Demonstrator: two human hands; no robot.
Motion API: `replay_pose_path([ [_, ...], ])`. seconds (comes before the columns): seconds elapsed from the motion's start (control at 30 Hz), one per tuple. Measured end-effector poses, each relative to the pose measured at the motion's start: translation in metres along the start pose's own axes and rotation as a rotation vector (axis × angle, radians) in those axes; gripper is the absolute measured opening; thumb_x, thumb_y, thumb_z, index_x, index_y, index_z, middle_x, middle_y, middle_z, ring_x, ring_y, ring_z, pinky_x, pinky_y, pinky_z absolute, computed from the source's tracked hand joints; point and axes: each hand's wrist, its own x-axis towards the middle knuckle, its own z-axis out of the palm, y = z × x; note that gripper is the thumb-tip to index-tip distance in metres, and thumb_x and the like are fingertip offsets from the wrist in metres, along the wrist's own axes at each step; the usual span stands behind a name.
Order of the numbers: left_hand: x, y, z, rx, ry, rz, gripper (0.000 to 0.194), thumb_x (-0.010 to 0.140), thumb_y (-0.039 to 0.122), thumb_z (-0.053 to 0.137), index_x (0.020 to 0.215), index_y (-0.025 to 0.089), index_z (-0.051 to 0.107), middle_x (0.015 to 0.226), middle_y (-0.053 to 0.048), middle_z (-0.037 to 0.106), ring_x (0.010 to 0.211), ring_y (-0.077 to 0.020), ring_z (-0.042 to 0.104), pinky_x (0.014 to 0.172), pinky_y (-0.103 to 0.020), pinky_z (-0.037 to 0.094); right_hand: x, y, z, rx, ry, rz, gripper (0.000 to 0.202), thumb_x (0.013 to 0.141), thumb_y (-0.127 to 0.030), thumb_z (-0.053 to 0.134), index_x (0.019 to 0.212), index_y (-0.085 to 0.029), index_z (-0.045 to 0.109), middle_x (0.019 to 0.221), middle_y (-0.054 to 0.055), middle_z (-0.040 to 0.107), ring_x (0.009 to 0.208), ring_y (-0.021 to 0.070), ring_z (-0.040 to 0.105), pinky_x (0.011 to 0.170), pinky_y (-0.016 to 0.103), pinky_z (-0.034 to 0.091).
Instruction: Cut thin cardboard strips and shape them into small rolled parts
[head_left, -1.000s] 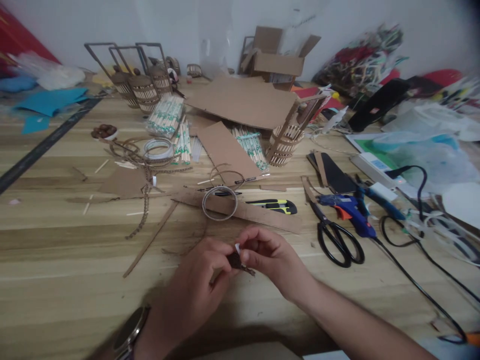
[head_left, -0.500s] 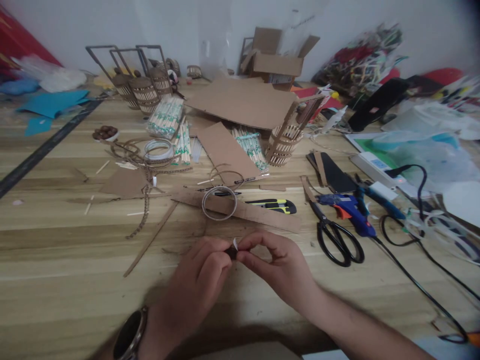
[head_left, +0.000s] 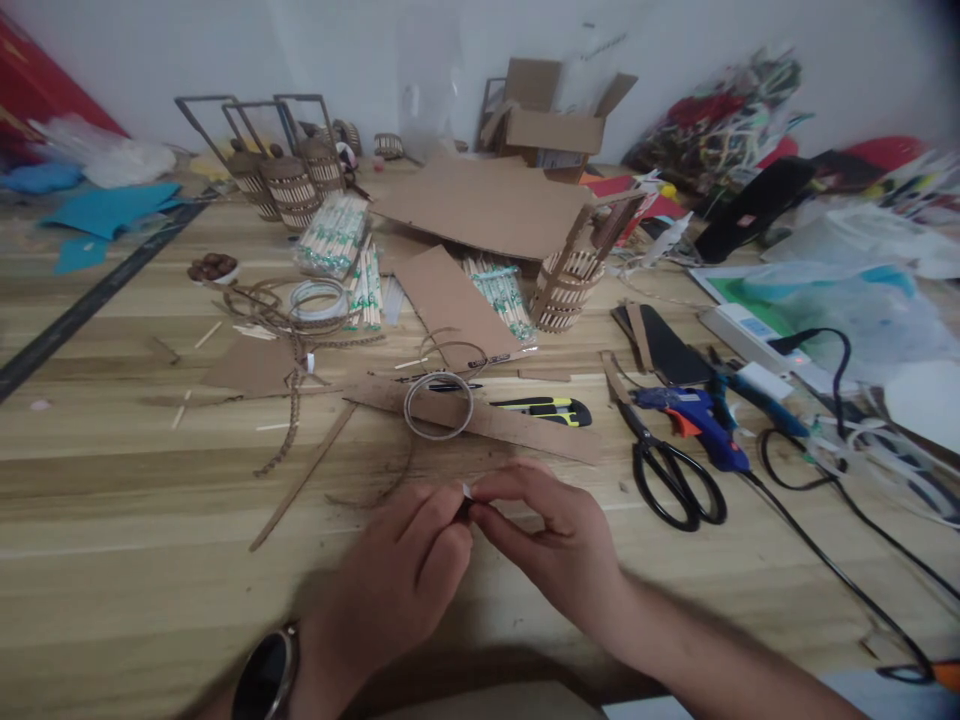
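Note:
Low over the front middle of the table, my left hand (head_left: 405, 570) is closed on a small dark brown piece (head_left: 465, 509), mostly hidden by the fingers. A tiny white strip (head_left: 467, 492) sticks up from it. My right hand (head_left: 559, 535) pinches at the same spot with thumb and index finger, touching the piece and the strip. Just beyond the hands, a narrow tape-like ring (head_left: 409, 412) rests on a long cardboard strip (head_left: 525, 432). A yellow-and-black utility knife (head_left: 559, 410) lies to its right.
Black-handled scissors (head_left: 679, 485) and a blue glue gun (head_left: 697, 420) with its cable lie at right. A small slatted wooden bucket (head_left: 562, 295) stands beyond, with similar ones (head_left: 291, 190) at back left. Cardboard sheets (head_left: 480, 205), bundled wrapped sticks (head_left: 334, 232) and braided cord (head_left: 289, 430) cover the middle.
My right fingers have shifted slightly left, closer to my left hand. Less of the white strip and dark piece shows between the fingertips. The things on the table stay put.

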Motion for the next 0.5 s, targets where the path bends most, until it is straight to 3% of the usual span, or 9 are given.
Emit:
replay_pose_path([
  [0.17,0.0013,0.0003,0.0020,-0.167,0.046,-0.098,0.019,0.094,0.006,0.045,0.083,0.020,0.052,0.092,-0.006,0.068,0.084,-0.0178,0.065,0.074,-0.031,0.057,0.0000,0.0022,-0.0003,0.045,0.016,-0.029,0.016,0.085,-0.012,0.066,0.091,-0.026,0.070,0.077,-0.004,0.075,0.067,0.0127,0.067,0.073,0.028,0.052],
  [0.27,0.0020,-0.0013,0.0037,-0.413,0.057,-0.261,0.011,0.091,0.011,0.055,0.092,0.021,0.055,0.095,-0.004,0.067,0.090,-0.0168,0.066,0.077,-0.028,0.056,-0.0009,0.0034,-0.0002,0.086,0.037,0.025,0.013,0.084,-0.013,0.066,0.087,-0.025,0.070,0.077,-0.003,0.074,0.068,0.0134,0.067,0.070,0.027,0.052],
  [0.37,0.0017,-0.0033,0.0048,-0.572,0.025,-0.432,0.016,0.089,0.021,0.064,0.103,0.023,0.057,0.097,-0.002,0.068,0.089,-0.0167,0.067,0.078,-0.029,0.057,-0.0016,0.0035,0.0003,0.132,0.035,0.089,0.009,0.084,-0.015,0.067,0.086,-0.024,0.070,0.077,-0.002,0.074,0.070,0.0141,0.066,0.067,0.026,0.052],
  [0.5,0.0021,-0.0031,0.0063,-0.654,-0.006,-0.648,0.009,0.088,0.020,0.062,0.097,0.022,0.063,0.087,0.000,0.071,0.079,-0.0159,0.068,0.071,-0.028,0.057,-0.0011,0.0028,0.0008,0.143,0.041,0.087,0.010,0.084,-0.015,0.067,0.086,-0.024,0.071,0.074,-0.002,0.072,0.070,0.0143,0.065,0.067,0.026,0.052],
])
